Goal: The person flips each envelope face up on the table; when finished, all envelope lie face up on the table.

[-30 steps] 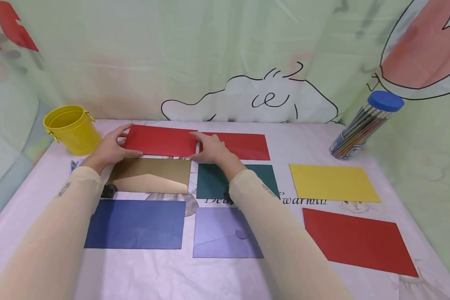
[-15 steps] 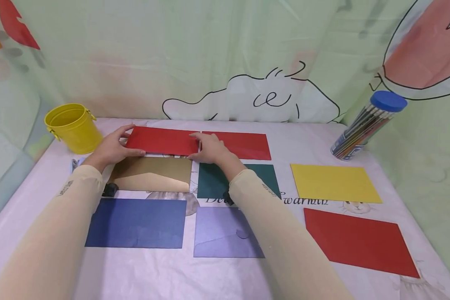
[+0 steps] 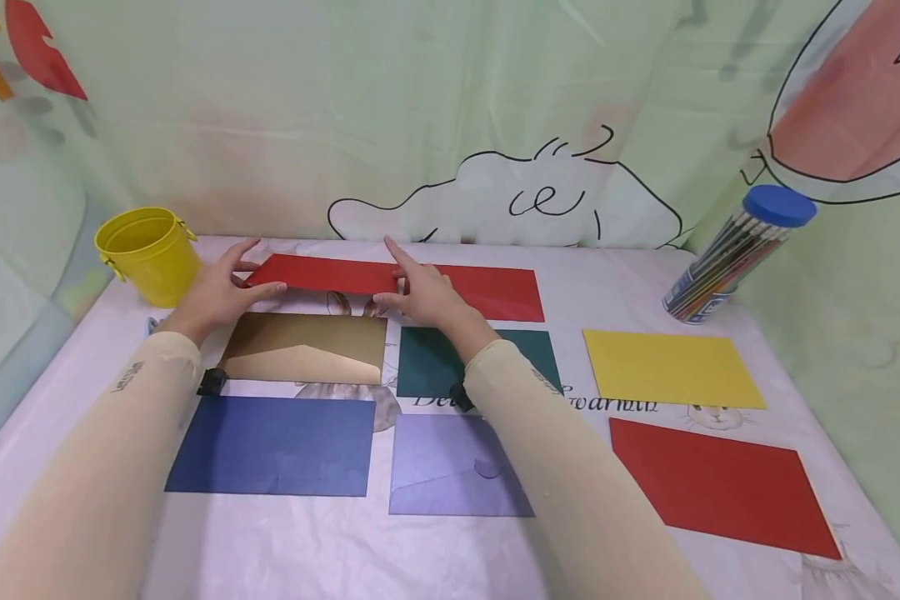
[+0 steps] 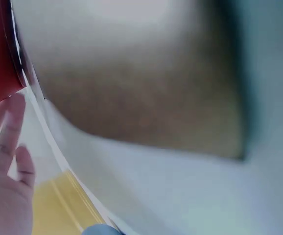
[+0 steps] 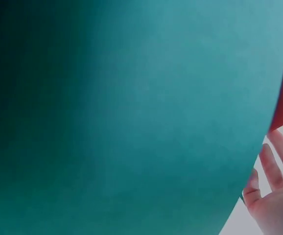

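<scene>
At the back left, a plain red envelope is held by its two ends, tilted so that it looks narrow. My left hand grips its left end, thumb along the near edge and fingers behind. At the right end my right hand holds it with the thumb low and the index finger stretched up past it. A second red envelope lies just right of it, partly behind the right hand. In front lie a brown envelope and a dark green one, the latter partly under the right forearm.
Nearer lie a blue envelope and a purple one. At right are a yellow envelope and another red envelope. A yellow bucket stands back left; a pencil jar with a blue lid stands back right.
The held red envelope has tilted: its near edge has risen, uncovering printed cloth below. Both hands turned slightly, and the right index finger lifted off its top.
</scene>
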`<state>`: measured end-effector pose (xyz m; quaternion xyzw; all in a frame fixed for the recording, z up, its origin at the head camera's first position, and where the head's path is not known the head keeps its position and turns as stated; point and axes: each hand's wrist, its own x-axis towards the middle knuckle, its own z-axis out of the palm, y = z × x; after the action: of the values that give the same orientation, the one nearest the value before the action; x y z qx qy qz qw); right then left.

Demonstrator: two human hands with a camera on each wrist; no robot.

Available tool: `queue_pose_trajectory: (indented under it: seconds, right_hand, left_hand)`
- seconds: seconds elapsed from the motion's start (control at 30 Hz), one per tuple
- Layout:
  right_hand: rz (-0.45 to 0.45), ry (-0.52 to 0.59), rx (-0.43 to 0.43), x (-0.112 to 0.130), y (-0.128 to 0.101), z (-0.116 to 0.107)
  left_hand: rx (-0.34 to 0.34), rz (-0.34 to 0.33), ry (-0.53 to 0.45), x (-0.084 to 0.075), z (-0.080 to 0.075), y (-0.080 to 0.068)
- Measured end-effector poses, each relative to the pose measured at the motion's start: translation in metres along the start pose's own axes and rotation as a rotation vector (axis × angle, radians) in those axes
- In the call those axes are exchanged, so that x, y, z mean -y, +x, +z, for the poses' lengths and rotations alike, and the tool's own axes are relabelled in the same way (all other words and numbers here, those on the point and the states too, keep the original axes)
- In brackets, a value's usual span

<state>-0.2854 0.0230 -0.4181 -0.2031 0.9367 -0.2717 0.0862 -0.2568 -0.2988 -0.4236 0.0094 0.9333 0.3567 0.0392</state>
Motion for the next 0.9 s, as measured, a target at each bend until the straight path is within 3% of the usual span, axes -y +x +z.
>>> queue_pose_trajectory:
  seconds: [0.17,0.43,0.77,0.9]
  right_hand:
    - [-0.026,0.046,-0.065,0.002,0.004,0.001]
    - [0.004,0.062,-0.124,0.010,0.007,-0.002]
    - [0.034,0.165,-0.237,0.019,0.007,-0.002]
    - [0.083,0.153,-0.254,0.022,0.008,-0.002]
  left_hand:
    - [-0.097,0.000,0.002,0.000,-0.004,-0.002]
    - [-0.212,0.075,0.044,0.000,-0.007,0.000]
    - [-0.273,0.087,0.103,-0.008,-0.009,0.001]
    - [-0.279,0.102,0.102,-0.011,-0.009,0.003]
